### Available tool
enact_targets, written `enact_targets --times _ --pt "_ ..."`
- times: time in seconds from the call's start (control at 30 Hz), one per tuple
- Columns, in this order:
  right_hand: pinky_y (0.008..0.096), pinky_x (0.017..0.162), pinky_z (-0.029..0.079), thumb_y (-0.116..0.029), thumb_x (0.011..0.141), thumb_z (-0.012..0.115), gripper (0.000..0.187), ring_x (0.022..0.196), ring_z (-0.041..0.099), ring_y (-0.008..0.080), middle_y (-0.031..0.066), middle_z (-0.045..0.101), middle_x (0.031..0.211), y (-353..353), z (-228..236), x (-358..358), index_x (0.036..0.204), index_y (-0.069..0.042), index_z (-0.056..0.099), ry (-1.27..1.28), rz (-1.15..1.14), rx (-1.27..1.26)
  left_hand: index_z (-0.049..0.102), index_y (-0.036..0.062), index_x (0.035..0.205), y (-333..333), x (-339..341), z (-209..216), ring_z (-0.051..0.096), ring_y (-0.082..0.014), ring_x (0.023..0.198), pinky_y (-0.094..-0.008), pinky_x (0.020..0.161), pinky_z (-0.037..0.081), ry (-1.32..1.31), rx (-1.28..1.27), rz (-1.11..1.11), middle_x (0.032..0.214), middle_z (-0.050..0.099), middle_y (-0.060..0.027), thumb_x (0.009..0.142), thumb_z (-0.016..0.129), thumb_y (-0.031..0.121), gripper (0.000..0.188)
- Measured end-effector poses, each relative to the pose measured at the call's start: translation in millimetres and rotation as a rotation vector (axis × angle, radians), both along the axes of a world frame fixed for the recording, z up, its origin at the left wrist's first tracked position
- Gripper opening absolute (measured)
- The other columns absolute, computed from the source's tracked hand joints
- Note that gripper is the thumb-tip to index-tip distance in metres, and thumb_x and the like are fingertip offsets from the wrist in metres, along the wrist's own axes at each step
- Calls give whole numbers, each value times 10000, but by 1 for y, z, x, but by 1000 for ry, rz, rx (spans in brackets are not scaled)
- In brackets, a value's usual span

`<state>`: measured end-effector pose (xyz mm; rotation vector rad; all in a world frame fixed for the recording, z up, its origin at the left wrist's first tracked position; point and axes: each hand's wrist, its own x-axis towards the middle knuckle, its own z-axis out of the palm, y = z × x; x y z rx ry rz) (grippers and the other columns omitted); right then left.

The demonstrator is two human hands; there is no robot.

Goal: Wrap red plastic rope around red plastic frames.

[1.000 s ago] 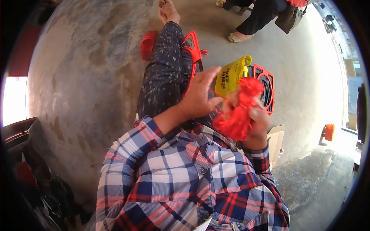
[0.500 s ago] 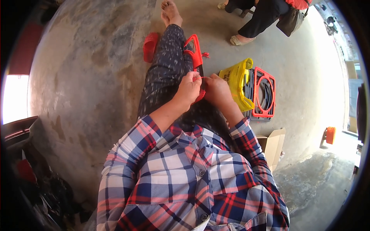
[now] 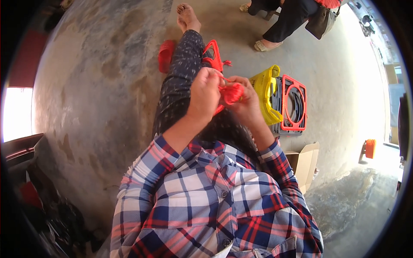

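Both hands meet over my lap on a bundle of red cord [image 3: 231, 93]. My left hand [image 3: 205, 92] closes on its left side, and my right hand [image 3: 246, 105] pinches it from the right. A red plastic frame [image 3: 212, 53] lies on my outstretched leg just beyond the hands, with a bit of red cord at its edge. I sit on a concrete floor in a plaid shirt and dark dotted trousers.
A yellow frame [image 3: 266, 96] leans on a stack of red and dark frames [image 3: 294, 103] at my right. A red sandal [image 3: 165, 55] lies left of my leg. An open cardboard box [image 3: 304, 162] sits near my right elbow. Another person's legs [image 3: 287, 19] are at the top.
My right hand held a loose red bundle high at the right; it came down and both hands closed together on the cord over my lap, then lifted slightly.
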<state>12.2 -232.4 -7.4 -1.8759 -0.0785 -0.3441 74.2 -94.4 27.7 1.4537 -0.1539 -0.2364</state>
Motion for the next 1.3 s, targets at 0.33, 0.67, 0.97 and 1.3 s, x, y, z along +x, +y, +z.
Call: enact_targets --times 0.33,0.67,0.97,1.3 --pt "516 1067 328 -392 947 544 447 1272 451 313 149 538 1317 -133 55 -18 1228 -44 539 -36 51 1343 580 110 900 -2 -2 -40 603 -148 744 -291 651 452 691 -33 -166 825 639 -36 909 513 250 156" --pt "258 423 284 -327 1025 398 355 508 341 92 1 397 679 -202 76 -184 1137 2 470 46 31 1170 460 13 946 -4 3 -32 634 -276 590 -343 595 535 860 -145 -197 837 655 -268 990 390 412 407" --pt "267 374 275 -356 1005 431 385 441 373 91 -2 441 629 -193 19 -281 1132 0 501 246 -161 1196 423 40 914 4 8 -41 666 -336 666 -374 545 551 891 -182 -165 810 629 -265 976 418 466 431" --pt "399 697 573 -420 956 548 488 695 595 106 20 588 811 -148 -35 -211 1165 20 574 449 -470 950 492 24 1055 26 -6 -49 640 -269 925 -381 926 483 314 153 -305 1103 624 -191 889 529 597 597"
